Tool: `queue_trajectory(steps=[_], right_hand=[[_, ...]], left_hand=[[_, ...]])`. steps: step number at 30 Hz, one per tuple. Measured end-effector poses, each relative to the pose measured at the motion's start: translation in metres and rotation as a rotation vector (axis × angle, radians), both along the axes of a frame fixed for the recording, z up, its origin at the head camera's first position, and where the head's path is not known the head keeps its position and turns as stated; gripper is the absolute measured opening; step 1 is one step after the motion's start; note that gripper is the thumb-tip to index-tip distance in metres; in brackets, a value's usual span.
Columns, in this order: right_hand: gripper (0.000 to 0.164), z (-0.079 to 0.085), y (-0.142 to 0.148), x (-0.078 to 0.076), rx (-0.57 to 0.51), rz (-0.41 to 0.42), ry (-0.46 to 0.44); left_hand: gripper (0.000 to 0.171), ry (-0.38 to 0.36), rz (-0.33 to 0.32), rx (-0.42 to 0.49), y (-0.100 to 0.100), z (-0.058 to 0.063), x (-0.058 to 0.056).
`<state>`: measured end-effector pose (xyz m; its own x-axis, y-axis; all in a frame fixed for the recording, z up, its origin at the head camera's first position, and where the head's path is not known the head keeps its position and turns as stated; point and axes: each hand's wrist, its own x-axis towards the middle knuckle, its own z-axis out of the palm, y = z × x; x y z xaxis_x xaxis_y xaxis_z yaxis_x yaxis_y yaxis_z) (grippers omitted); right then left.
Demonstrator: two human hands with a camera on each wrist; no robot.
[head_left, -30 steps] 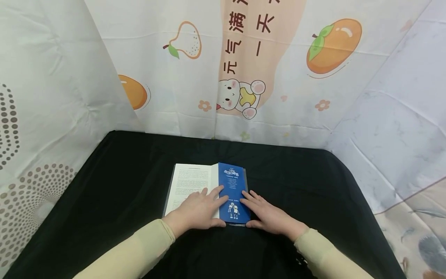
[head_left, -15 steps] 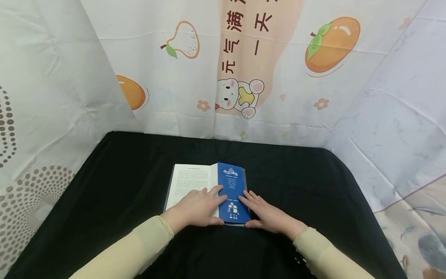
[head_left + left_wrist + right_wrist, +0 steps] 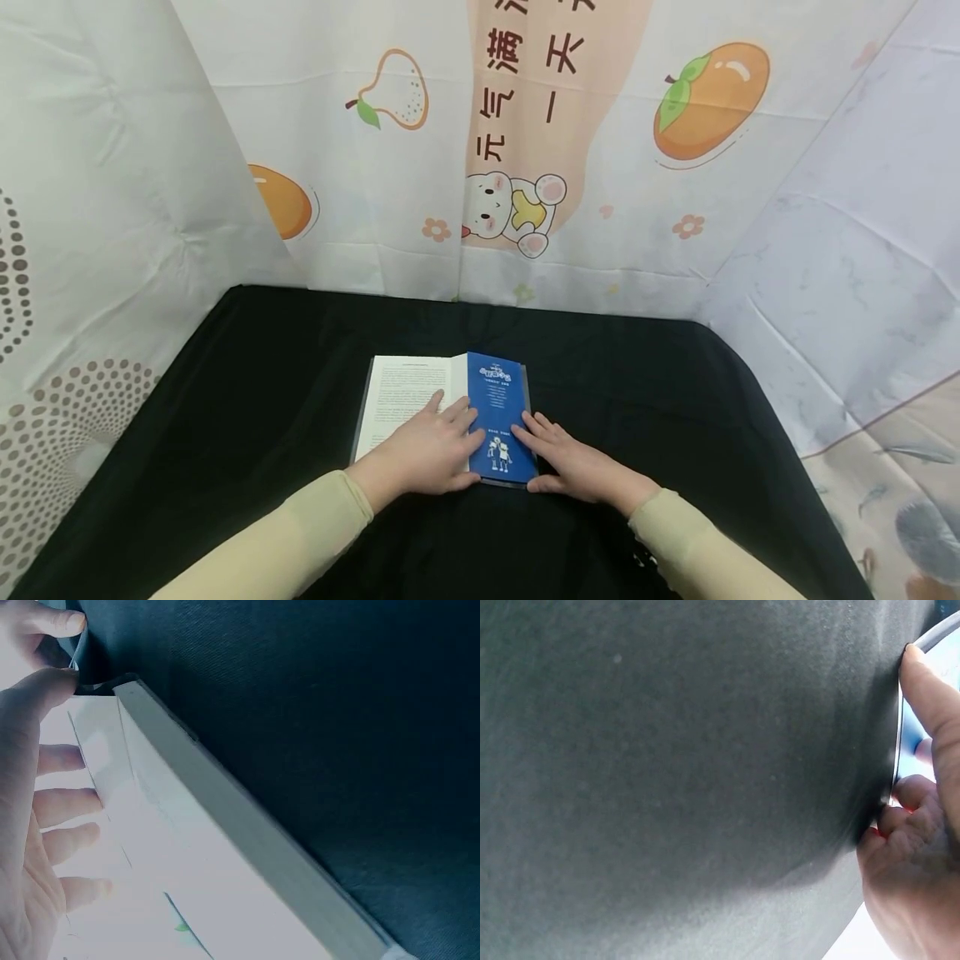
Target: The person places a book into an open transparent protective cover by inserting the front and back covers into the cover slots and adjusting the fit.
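Observation:
An open book [image 3: 408, 387] lies on the black cloth, printed text on its left page. Over its right side stretches a blue cover flap [image 3: 497, 392] with white lettering and small drawn figures. My left hand [image 3: 427, 450] rests spread across the left page and fold, its fingertips reaching the flap's left edge. On the other side, my right hand [image 3: 577, 467] touches the flap's right edge with extended fingers, thumb at the near right corner. The left wrist view shows the thick page block [image 3: 247, 832] beside the left fingers, with the pages washed out by glare.
Black cloth [image 3: 637, 383] covers the table around the book. A white printed curtain [image 3: 337, 208] hangs behind it, and further light sheets [image 3: 847, 275] close in both sides. Pale yellow-green sleeves cover both forearms.
My left hand's fingers have shifted slightly on the page, drawing back a little from the blue flap. The right hand and book stay nearly in place; the view tilts slightly.

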<state>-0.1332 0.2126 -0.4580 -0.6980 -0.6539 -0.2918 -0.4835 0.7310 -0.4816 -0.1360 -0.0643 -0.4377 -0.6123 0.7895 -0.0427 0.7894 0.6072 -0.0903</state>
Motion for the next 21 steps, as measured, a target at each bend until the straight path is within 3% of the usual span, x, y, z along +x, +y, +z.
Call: queue_trajectory(steps=[4, 10, 16, 21], right_hand=[[0.076, -0.0008, 0.0007, -0.0002, -0.001, 0.011, -0.001], [0.075, 0.0008, 0.0000, -0.0006, -0.009, 0.017, -0.003], [0.073, 0.0019, -0.0013, -0.0012, -0.006, 0.043, 0.020], [0.071, 0.0023, -0.0013, -0.0017, -0.012, 0.066, 0.029]], left_hand=[[0.057, 0.042, -0.101, -0.005, 0.0024, -0.0002, -0.0001], [0.040, 0.080, -0.267, 0.075, 0.0020, -0.0027, 0.0013], [0.039, 0.147, -0.304, 0.080, -0.0024, -0.0031, 0.0038], [0.047, 0.143, -0.300, 0.049, -0.0054, -0.0053, 0.0047]])
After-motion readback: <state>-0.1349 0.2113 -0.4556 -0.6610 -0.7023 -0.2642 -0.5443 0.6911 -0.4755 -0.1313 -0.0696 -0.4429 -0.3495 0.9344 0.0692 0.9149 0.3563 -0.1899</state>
